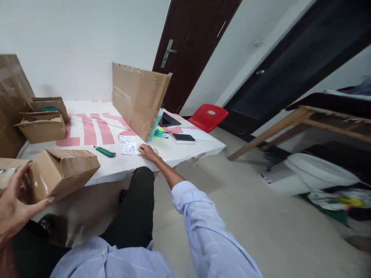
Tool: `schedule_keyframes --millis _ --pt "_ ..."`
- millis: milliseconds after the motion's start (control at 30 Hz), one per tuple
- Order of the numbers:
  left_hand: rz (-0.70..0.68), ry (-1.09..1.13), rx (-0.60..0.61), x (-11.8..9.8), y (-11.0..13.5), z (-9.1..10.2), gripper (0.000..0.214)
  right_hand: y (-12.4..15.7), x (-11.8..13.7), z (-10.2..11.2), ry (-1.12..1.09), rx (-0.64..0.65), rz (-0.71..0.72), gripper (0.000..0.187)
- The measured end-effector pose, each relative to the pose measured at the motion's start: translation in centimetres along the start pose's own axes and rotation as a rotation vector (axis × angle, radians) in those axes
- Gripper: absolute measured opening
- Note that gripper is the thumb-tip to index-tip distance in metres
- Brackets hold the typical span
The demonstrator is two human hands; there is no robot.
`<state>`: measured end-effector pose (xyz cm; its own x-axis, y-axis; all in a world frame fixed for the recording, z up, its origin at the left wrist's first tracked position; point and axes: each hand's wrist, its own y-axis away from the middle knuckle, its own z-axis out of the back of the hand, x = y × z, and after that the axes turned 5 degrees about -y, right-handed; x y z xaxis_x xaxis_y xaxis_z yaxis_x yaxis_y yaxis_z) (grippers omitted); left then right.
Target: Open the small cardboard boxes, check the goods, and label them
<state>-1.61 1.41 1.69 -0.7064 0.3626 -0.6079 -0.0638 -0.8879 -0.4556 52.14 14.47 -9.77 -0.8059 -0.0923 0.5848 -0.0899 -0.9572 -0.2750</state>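
Honestly nothing I can properly read here. There's big pinkish-red lettering printed on the left part of the white tablecloth, but I can't make out any word. The silvery sheet to its right has small dark markings, also illegible.

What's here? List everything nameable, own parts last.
table: 1, white and pink cloth, centre
held box: 1, brown, near left
small boxes: 2, brown, table left
cardboard panels: 2, brown, left and centre
cutter: 1, green, on table
sheet: 1, silvery, on table
roll: 1, teal, on table
phone: 1, black, table right
slab: 1, black, beyond phone
chair: 1, red, background
doors: 2, dark, background
second table: 1, brown, right
tub: 1, white, right
trousers: 1, dark, bottom
shirt: 1, blue, bottom
left-hand grip: 1, bare, on box
right-hand grip: 1, bare, at sheet
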Motion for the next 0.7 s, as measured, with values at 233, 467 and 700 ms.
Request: schedule_keyframes --millis 233,467,700 --pt "0.024 -0.028 -0.023 -0.4 -0.4 -0.1 0.112 -1.8 -3.4 -2.6 0.072 0.021 -0.046 0.019" --pt "0.022 0.034 -0.02 -0.2 -0.3 -0.2 0.114 -2.1 -3.9 -3.0 0.157 0.076 -0.051 0.018" --pt "-0.031 0.042 -0.013 0.8 -0.2 -0.2 0.113 -1.4 -2.8 -2.8 0.266 0.09 -0.093 0.023"
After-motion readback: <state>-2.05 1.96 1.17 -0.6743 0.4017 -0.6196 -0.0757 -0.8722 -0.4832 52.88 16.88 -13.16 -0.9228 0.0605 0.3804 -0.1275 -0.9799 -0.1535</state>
